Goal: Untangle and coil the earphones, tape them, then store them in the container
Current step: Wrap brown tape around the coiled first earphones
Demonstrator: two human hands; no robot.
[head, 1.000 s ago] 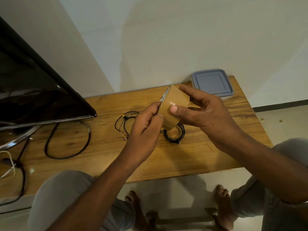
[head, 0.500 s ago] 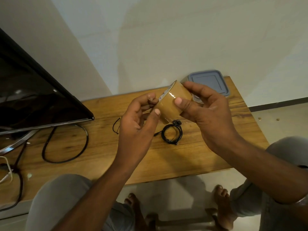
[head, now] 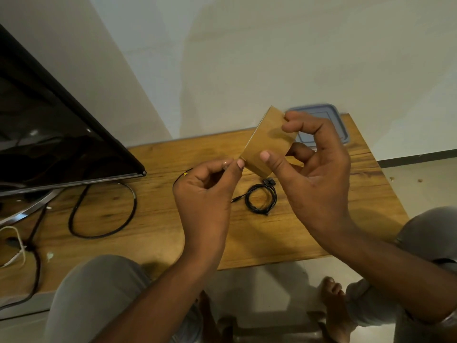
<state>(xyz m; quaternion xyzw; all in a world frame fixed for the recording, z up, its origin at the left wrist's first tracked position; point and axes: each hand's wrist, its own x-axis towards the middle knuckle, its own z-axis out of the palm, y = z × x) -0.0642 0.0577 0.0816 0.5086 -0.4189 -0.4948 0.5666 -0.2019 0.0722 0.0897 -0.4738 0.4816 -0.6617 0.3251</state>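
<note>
My right hand [head: 319, 174] grips a roll of brown tape [head: 268, 141] above the wooden table [head: 158, 219], thumb on its near face, fingers curled over the far edge. My left hand [head: 205, 191] pinches at the roll's lower left edge with thumb and forefinger. Below the roll, a coiled pair of black earphones [head: 261, 198] lies on the table with its jack pointing left. Part of a second black earphone wire [head: 179, 175] peeks out behind my left hand. A container with a grey-blue lid [head: 340, 127] sits at the table's back right corner, mostly hidden by my right hand.
A black television screen [head: 54, 134] on a metal stand [head: 27, 211] fills the left side. A thick black cable [head: 103, 214] loops on the table beneath it; a white cord [head: 14, 243] lies at the far left. My knees and feet are below the table's front edge.
Both hands have lifted the tape roll higher and to the right. My left hand shifted from the roll's face to pinching at its edge. The coiled earphones are now fully uncovered.
</note>
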